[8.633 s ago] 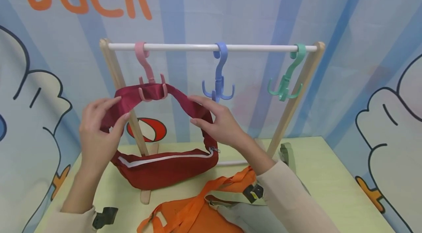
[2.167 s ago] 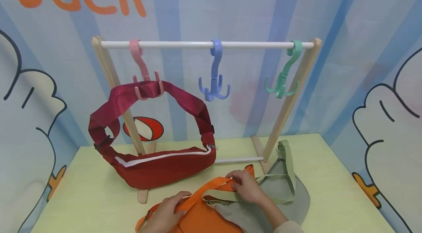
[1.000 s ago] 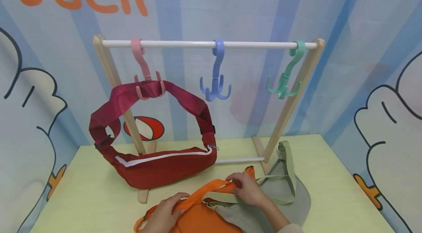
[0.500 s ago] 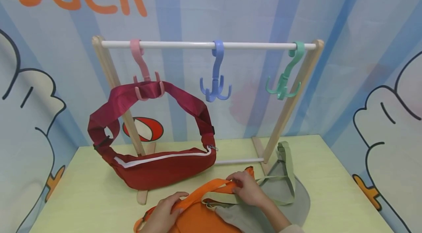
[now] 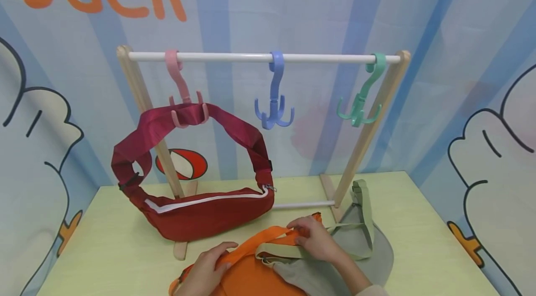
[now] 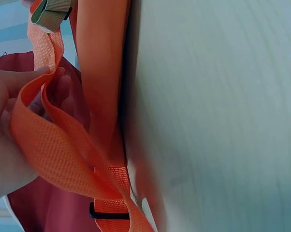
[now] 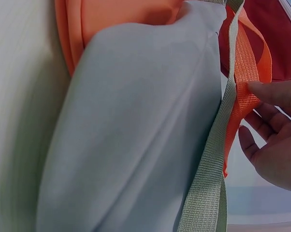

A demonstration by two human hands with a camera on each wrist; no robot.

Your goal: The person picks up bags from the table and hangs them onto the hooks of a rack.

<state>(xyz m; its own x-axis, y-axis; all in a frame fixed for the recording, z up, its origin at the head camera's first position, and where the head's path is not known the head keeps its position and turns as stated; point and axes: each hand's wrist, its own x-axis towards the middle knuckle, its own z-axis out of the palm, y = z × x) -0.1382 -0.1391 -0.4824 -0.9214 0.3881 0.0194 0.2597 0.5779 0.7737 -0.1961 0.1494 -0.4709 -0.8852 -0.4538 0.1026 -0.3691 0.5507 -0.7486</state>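
Note:
In the head view, an orange fabric bag lies at the table's near edge, its webbing strap running between both hands. My left hand pinches that strap between thumb and fingers; the strap loops past the palm in the left wrist view. My right hand pinches another stretch of it, thumb on its face in the right wrist view. A grey bag with a khaki strap overlaps the orange one. The black strap buckle shows in the left wrist view.
A wooden rack with a white bar carries pink, blue and green multi-prong hooks. A dark red waist bag hangs by its belt from the pink hook. Behind stands a striped backdrop.
Both hands have come down from the red belt on the pink hook to the orange strap. Over the last second they have barely moved.

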